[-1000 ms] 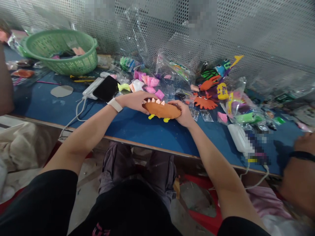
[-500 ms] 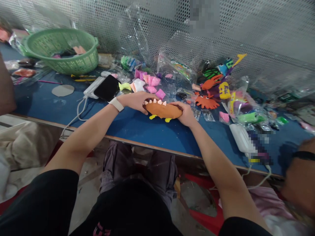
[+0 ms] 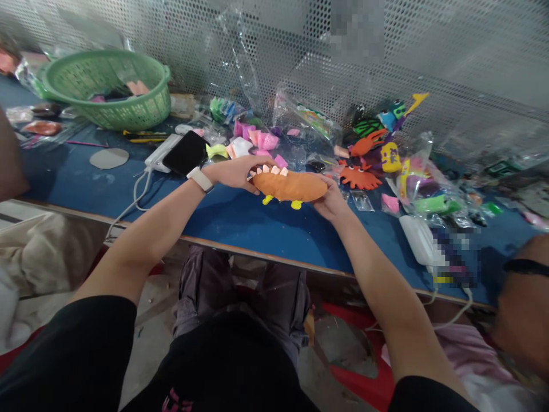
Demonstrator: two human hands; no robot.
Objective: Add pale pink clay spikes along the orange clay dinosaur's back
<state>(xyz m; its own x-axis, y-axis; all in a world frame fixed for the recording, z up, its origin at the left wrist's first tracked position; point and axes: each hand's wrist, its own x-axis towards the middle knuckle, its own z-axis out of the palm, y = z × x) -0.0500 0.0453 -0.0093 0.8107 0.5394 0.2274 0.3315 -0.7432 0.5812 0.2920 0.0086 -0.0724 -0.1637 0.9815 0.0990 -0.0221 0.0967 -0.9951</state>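
Observation:
Between my two hands is a long orange clay figure [image 3: 291, 186] with a row of pale pointed pieces [image 3: 274, 170] along its top left and two yellow nubs [image 3: 296, 205] underneath. My left hand [image 3: 235, 173] is curled around its left end, with the fingertips partly hidden behind it. At the right end, my right hand [image 3: 333, 200] grips it with the thumb and fingers. The figure is held just over the blue table [image 3: 249, 229]. Behind it lie pink clay pieces [image 3: 268, 141] and a flat orange crab shape [image 3: 360, 176].
A green basket [image 3: 128, 114] stands at the back left. Near it lie a black phone [image 3: 185, 153] and a white power bank [image 3: 162, 154] with a cable. Another white device [image 3: 416, 243] is at the right. Other people's arms [image 3: 11, 154] show at both sides.
The orange figure has turned slightly and its right end has moved right and up. My right hand has shifted under that end, while my left hand stays nearly in place.

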